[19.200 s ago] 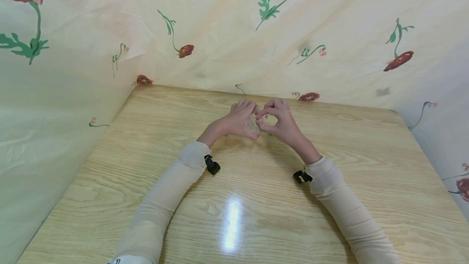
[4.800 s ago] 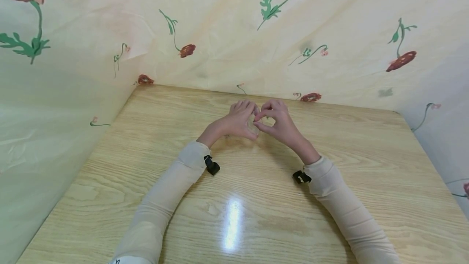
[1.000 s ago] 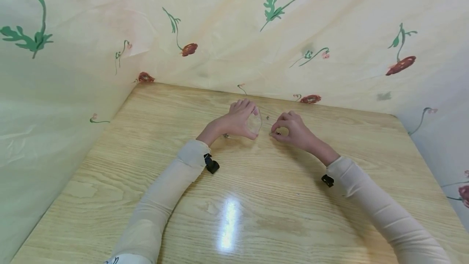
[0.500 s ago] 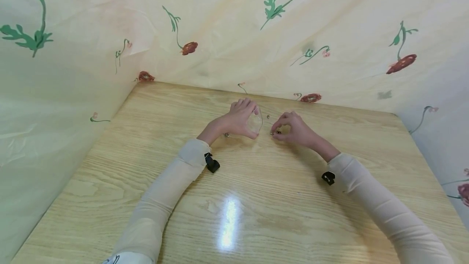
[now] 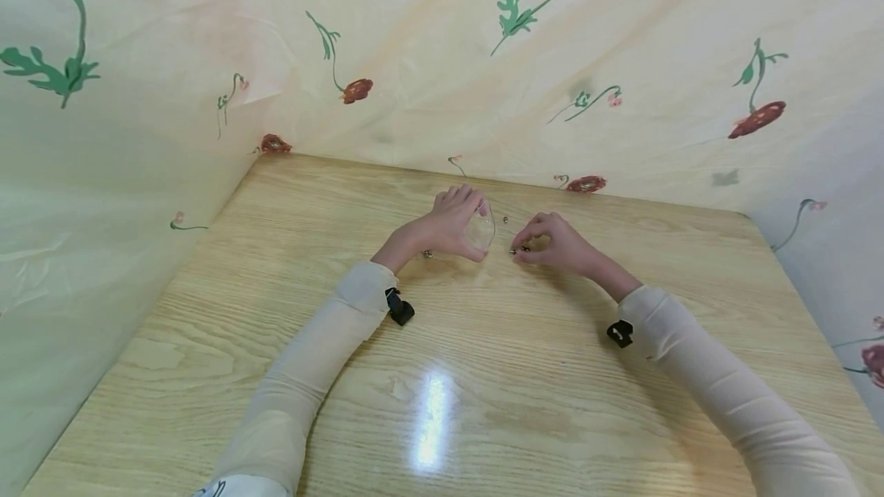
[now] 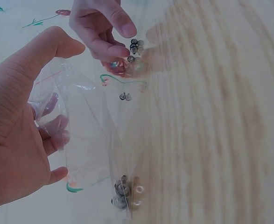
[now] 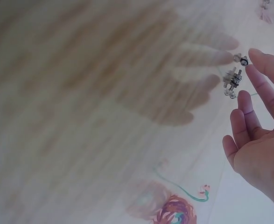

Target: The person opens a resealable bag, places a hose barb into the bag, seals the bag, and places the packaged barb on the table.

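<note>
My left hand [image 5: 449, 227] grips a clear plastic bag [image 6: 92, 126] by its mouth, the thumb over the near side and the fingers seen through the film. Several small dark metal fasteners [image 6: 122, 193] lie at the bag's lower end. To the right of the bag, my right hand [image 5: 558, 245] is low over the table, thumb and index finger apart. One small metal fastener [image 7: 243, 60] lies right at those two fingertips. A cluster of several more [image 7: 232, 79], some with thin shafts like screws, lies beside it under the hand.
Another small metal fastener [image 5: 506, 219] sits on the wood-grain table [image 5: 497, 374] between the bag and my right hand, farther back. A floral cloth [image 5: 414, 60] hangs behind the table's far edge and along both sides.
My right hand, at the bag's mouth several seconds ago, has moved right and nearer to the fasteners on the table. During the last second it barely shifts. My left hand stays in place.
</note>
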The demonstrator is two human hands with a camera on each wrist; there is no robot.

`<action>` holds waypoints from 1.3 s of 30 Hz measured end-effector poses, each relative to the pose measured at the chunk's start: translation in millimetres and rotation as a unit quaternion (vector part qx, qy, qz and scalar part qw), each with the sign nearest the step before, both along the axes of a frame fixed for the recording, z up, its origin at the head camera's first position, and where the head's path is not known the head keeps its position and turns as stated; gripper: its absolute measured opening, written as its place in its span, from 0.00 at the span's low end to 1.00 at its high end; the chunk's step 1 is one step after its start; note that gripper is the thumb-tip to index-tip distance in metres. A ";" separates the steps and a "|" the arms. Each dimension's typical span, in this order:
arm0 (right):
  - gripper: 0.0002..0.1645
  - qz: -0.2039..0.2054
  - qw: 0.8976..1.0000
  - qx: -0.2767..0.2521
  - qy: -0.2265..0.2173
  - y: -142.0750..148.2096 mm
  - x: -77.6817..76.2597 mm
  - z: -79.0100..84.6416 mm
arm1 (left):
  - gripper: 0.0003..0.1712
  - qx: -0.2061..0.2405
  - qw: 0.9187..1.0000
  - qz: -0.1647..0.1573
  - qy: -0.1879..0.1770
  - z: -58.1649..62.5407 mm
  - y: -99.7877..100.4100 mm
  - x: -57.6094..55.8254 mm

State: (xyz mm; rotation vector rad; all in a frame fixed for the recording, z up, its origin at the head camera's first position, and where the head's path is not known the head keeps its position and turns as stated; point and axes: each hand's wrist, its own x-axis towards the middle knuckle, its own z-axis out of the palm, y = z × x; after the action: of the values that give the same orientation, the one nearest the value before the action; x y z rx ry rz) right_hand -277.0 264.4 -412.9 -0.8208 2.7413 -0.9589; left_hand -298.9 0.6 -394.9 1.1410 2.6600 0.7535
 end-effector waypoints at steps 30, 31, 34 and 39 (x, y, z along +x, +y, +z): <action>0.06 0.014 0.997 0.040 0.064 -6.4 4.5 -3.4 | 0.39 -0.009 1.000 0.003 0.001 -0.2 -1.1 -0.8; 0.06 0.013 0.997 0.041 0.064 -6.4 4.8 -3.5 | 0.39 -0.009 1.000 0.003 0.001 -0.2 -1.0 -0.7; 0.06 0.010 0.997 0.044 0.064 -6.2 5.4 -4.2 | 0.39 -0.010 1.000 0.002 0.000 -0.5 -0.9 -0.7; 0.06 0.006 0.997 0.051 0.059 -6.0 6.1 -4.4 | 0.39 -0.011 1.000 0.004 0.003 -0.2 -0.8 -0.3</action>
State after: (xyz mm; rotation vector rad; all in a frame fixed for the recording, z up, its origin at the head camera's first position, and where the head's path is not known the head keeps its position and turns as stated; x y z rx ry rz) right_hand -270.9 258.4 -417.3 -0.9027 2.8528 -0.7855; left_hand -299.2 -0.2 -395.2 1.1292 2.6720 0.7212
